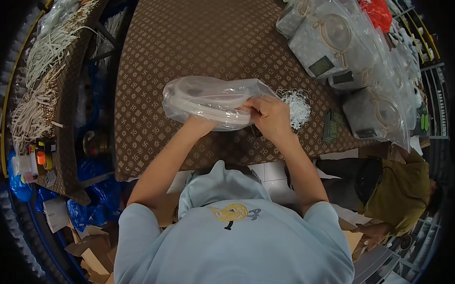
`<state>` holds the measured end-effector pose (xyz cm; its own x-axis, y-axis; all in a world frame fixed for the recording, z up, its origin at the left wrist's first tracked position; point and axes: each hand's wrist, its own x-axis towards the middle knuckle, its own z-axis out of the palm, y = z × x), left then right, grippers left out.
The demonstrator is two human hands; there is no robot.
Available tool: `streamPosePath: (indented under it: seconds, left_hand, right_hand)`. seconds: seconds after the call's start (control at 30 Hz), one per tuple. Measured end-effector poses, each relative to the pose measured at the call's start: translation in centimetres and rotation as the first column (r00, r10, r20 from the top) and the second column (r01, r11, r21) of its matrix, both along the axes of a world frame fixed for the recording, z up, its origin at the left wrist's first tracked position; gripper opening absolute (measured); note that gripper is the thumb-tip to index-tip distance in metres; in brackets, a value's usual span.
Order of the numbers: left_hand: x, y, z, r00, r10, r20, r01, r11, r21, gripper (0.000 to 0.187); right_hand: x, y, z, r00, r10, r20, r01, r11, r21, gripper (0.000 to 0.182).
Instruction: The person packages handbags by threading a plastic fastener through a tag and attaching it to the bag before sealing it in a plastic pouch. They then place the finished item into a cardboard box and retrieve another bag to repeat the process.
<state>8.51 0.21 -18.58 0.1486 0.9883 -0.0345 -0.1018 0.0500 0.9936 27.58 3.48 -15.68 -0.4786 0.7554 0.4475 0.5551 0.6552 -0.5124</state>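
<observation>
A pale, rounded item that looks like a handbag (196,102) lies on its side inside a clear plastic bag (238,86), held above the patterned table. My left hand (203,125) grips it from the near side, and its fingers are hidden by the item and the plastic. At the right end, my right hand (270,113) is closed, thumb and fingers pinching the plastic bag. Just beyond that hand sits a tangled pile of thin white strings (296,108).
Handbags wrapped in clear plastic (371,109) line the table's right side, near a dark green tag (332,126). Bundled pale straps (40,83) fill a shelf at left. A person in an olive top (397,191) is at right. Cardboard boxes (93,254) stand at lower left.
</observation>
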Motion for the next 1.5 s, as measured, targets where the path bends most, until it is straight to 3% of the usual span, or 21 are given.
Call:
streamPosePath:
  seconds: [0.2, 0.27, 0.3, 0.33, 0.4, 0.47, 0.53, 0.57, 0.6, 0.67, 0.8, 0.87, 0.97, 1.17, 1.2, 1.3, 1.37, 1.4, 1.43, 1.47, 1.5]
  left_hand:
    - [0.1, 0.7, 1.4, 0.984, 0.032, 0.176, -0.022, 0.998, -0.059, 0.031]
    - [-0.5, 1.1, 2.0, 0.924, -0.058, -0.378, 0.101, 0.99, 0.095, 0.032]
    - [-0.4, 1.2, 1.6, 0.927, -0.05, -0.373, 0.091, 0.991, 0.093, 0.032]
    - [-0.2, 1.2, 1.0, 0.943, -0.024, -0.333, 0.071, 0.989, 0.13, 0.031]
    - [0.5, 0.9, 0.7, 0.957, 0.002, -0.292, 0.049, 0.985, 0.168, 0.03]
    - [1.2, -0.3, 0.9, 0.964, 0.158, 0.214, -0.108, 0.968, -0.228, 0.024]
    - [1.1, -0.7, 2.3, 0.94, 0.175, -0.291, -0.118, 0.972, 0.204, 0.023]
    - [0.7, -1.4, 3.6, 0.873, 0.17, -0.457, -0.052, 0.964, 0.261, 0.019]
    - [0.7, -2.3, 4.9, 0.874, 0.18, -0.452, -0.062, 0.963, 0.263, 0.019]
    - [1.0, -4.6, 6.6, 0.598, 0.434, -0.674, 0.044, 0.821, 0.569, 0.017]
    - [1.8, -5.6, 6.7, 0.65, 0.516, -0.558, -0.159, 0.81, 0.565, 0.014]
    - [2.2, -5.4, 5.5, 0.792, 0.469, -0.392, -0.36, 0.876, 0.321, 0.013]
    - [2.5, -5.3, 5.2, 0.881, 0.457, -0.125, -0.431, 0.883, 0.185, 0.013]
    - [2.7, -5.1, 4.5, 0.893, 0.45, 0.017, -0.45, 0.887, 0.104, 0.015]
    - [2.5, -5.5, 4.9, 0.896, 0.444, 0.017, -0.443, 0.891, 0.099, 0.015]
    - [2.7, -8.2, 7.0, 0.719, 0.535, -0.443, -0.265, 0.8, 0.538, 0.02]
    - [4.3, -9.7, 7.7, 0.932, -0.086, -0.352, 0.087, 0.996, -0.015, 0.027]
    - [5.1, -9.2, 6.7, 0.932, -0.09, -0.352, 0.089, 0.996, -0.02, 0.027]
    - [6.2, -8.2, 4.6, 0.993, -0.071, 0.096, 0.1, 0.936, -0.337, 0.03]
    - [7.1, -7.2, 3.1, 0.863, 0.103, 0.494, 0.239, 0.779, -0.58, 0.032]
    - [7.5, -6.3, 2.4, 0.861, 0.105, 0.498, 0.242, 0.776, -0.582, 0.032]
  right_hand:
    - [1.0, -1.7, 3.0, 0.999, 0.03, 0.012, -0.03, 0.999, -0.019, 0.012]
    - [1.3, -3.3, 4.8, 0.997, 0.079, 0.002, -0.079, 0.997, 0.004, 0.012]
    - [1.3, -4.1, 5.3, 0.955, 0.287, -0.072, -0.295, 0.94, -0.171, 0.015]
    - [1.1, -4.6, 5.4, 0.871, 0.457, -0.18, -0.491, 0.809, -0.322, 0.019]
    - [-0.2, -4.8, 5.0, 0.874, 0.474, -0.107, -0.484, 0.828, -0.284, 0.026]
    - [-0.8, -4.4, 4.9, 0.87, 0.491, -0.04, -0.486, 0.841, -0.24, 0.033]
    - [-0.9, -3.0, 5.1, 0.97, 0.23, -0.085, -0.239, 0.962, -0.131, 0.04]
    - [-0.8, -2.4, 5.2, 0.951, 0.23, -0.206, -0.28, 0.924, -0.261, 0.034]
    - [-0.6, -2.0, 5.0, 0.95, 0.239, -0.201, -0.287, 0.922, -0.26, 0.034]
    - [-0.5, -1.7, 4.0, 0.944, 0.291, -0.156, -0.323, 0.914, -0.247, 0.027]
    - [-0.3, -0.6, 4.4, 0.912, 0.33, -0.245, -0.41, 0.753, -0.514, 0.019]
    - [-0.2, -0.3, 4.3, 0.922, 0.227, -0.314, -0.37, 0.756, -0.539, 0.015]
    - [-0.3, 0.0, 4.8, 0.921, 0.309, -0.239, -0.385, 0.82, -0.423, 0.015]
    - [-0.5, -0.4, 5.1, 0.937, 0.301, -0.174, -0.344, 0.88, -0.328, 0.012]
    - [-0.5, -0.5, 5.3, 0.94, 0.293, -0.173, -0.336, 0.881, -0.332, 0.012]
    - [0.0, -0.4, 5.5, 0.93, 0.21, -0.303, -0.342, 0.798, -0.496, 0.011]
    - [0.4, 0.1, 5.2, 0.904, 0.235, -0.359, -0.399, 0.765, -0.506, 0.011]
    - [0.4, 0.2, 5.1, 0.904, 0.231, -0.361, -0.398, 0.763, -0.51, 0.011]
    - [0.5, 0.3, 5.1, 0.904, 0.243, -0.353, -0.404, 0.757, -0.513, 0.012]
    - [0.5, 0.5, 5.2, 0.904, 0.255, -0.344, -0.409, 0.752, -0.517, 0.012]
    - [0.5, 0.5, 5.2, 0.906, 0.253, -0.34, -0.406, 0.75, -0.522, 0.012]
